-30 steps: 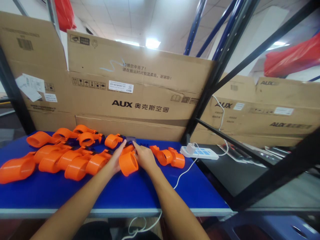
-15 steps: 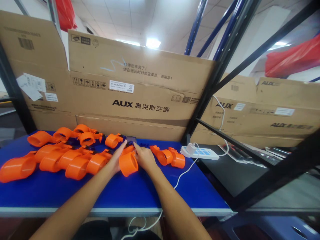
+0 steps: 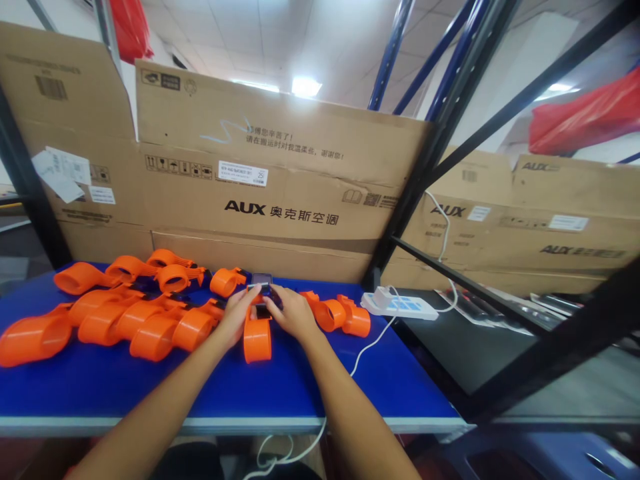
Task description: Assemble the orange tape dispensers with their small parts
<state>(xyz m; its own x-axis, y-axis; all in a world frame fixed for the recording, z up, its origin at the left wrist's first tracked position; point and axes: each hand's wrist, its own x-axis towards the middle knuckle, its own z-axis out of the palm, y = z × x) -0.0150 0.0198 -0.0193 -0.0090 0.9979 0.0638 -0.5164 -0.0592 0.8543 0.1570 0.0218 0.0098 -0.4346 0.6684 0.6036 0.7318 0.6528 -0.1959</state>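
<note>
Over the blue tabletop (image 3: 295, 387), an orange plastic ring-shaped part (image 3: 257, 341) with a dark block at its top is between my hands. My left hand (image 3: 237, 316) is closed on its left side, thumb near the dark block. From the right, my right hand (image 3: 292, 311) closes on the same part, thumb pressed against the dark block. Its ring end hangs down toward me. Just behind my fingertips sits a small dark rectangular item (image 3: 263, 278), partly hidden. A similar orange part (image 3: 227, 282) lies beyond my left hand.
Several more orange ring parts (image 3: 153, 337) crowd the table's left side. To the right lie a few others (image 3: 330, 315). A white power strip (image 3: 400, 305) with a white cable rests by the black rack post. Cardboard sheets (image 3: 280, 180) stand behind.
The orange part has turned in my hands, so its ring now hangs straighter down and its dark block faces up. My right hand has shifted slightly. The other parts stay put.
</note>
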